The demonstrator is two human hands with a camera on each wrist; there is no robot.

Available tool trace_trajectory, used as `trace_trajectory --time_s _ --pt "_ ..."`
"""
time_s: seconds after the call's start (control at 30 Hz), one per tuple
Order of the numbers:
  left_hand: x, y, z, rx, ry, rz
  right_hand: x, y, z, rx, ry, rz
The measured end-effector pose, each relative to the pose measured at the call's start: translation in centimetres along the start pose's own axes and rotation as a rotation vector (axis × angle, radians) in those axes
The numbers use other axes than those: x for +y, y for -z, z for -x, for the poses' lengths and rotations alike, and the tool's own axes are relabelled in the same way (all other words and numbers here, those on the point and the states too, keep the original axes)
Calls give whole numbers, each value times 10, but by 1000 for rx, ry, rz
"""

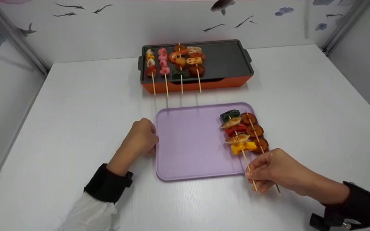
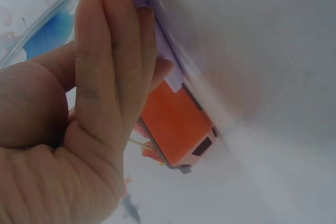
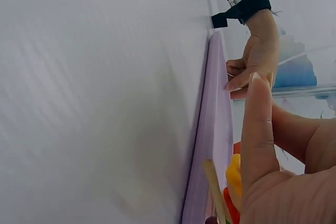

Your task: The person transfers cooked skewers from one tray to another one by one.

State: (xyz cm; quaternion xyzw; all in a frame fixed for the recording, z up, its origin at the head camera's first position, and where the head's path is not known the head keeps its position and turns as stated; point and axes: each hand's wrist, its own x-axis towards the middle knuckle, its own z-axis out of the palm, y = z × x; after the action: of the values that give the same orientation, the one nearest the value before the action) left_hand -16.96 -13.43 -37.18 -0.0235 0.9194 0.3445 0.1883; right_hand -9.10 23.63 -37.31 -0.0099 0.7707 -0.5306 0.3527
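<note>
A purple tray [image 1: 188,144] lies on the white table. My left hand [image 1: 143,136] holds its left rim, and its fingers [image 2: 121,51] lie along the tray edge in the left wrist view. My right hand [image 1: 273,170], at the tray's front right corner, pinches the bare stick of a mixed vegetable skewer [image 1: 236,130] with green, tan, red and yellow pieces. Beside it, a skewer of round brown slices [image 1: 255,131] lies along the tray's right edge, its stick passing under my right hand. Whether the held skewer touches the tray I cannot tell.
Behind the tray stands an orange tabletop grill [image 1: 210,84] with a black plate. Several skewers, including a pink one [image 1: 163,61], lie on its left half, sticks overhanging the front. White panels [image 1: 172,25] with painted fish enclose the table [image 1: 92,106].
</note>
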Motion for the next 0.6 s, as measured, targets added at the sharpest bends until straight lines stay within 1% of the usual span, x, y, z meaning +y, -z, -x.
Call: trace_trajectory --time_s 0.17,0.4,0.6 --pt "0 1 0 -2 6 -13 1 -6 -1 10 -16 85" --pt "-1 1 -1 -3 12 7 1 -9 -2 17 16 238" --pt "0 0 0 8 -21 -3 0 -11 0 30 49 331"
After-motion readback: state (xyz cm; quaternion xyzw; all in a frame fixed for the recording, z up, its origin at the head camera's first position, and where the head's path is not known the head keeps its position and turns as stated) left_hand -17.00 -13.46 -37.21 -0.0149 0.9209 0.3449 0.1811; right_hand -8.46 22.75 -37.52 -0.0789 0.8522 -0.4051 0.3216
